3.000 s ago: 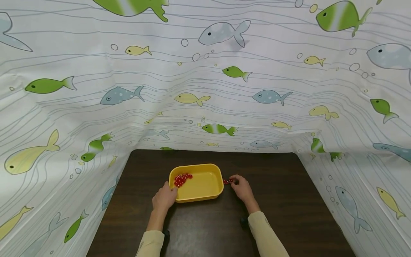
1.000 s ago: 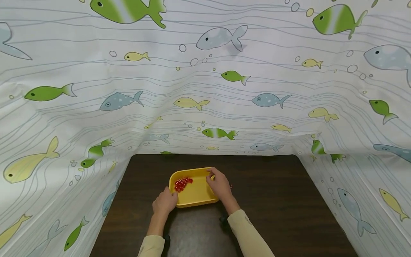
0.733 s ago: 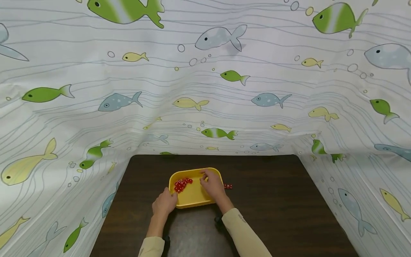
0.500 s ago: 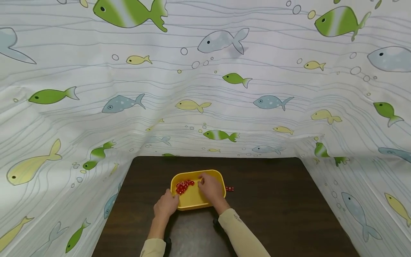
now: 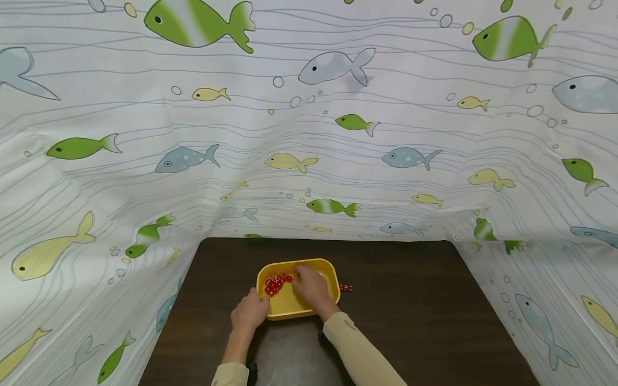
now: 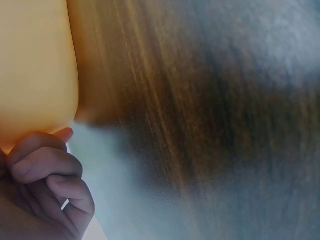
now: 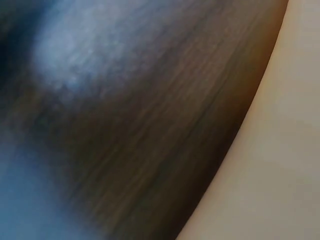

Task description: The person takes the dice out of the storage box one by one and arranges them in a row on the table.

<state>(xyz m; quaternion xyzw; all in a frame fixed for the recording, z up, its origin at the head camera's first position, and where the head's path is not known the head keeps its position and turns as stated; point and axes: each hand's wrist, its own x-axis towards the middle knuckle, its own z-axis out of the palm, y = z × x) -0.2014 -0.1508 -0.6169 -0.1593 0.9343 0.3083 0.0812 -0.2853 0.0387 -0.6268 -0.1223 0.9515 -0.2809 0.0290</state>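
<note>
A yellow tray (image 5: 289, 308) stands on the table, with a cluster of red dice (image 5: 275, 284) in its left part. My left hand (image 5: 249, 311) grips the tray's left near rim; in the left wrist view its fingers (image 6: 47, 165) are curled against the tray wall (image 6: 37, 75). My right hand (image 5: 311, 287) reaches down inside the tray, its fingertips just right of the dice, loosely bent with thumb and finger apart. I see no die between them. Outside the tray's right wall lies a short row of red dice (image 5: 346, 288). The right wrist view shows only tray wall (image 7: 270, 150) and table.
The dark brown table (image 5: 410, 321) runs out on both sides and in front of the tray. A white fish-print curtain (image 5: 309, 123) hangs behind the table and along its left and right sides.
My right hand has left the dice row at the right and moved left over the rim into the tray, towards the cluster. The left hand has stayed on the tray's rim.
</note>
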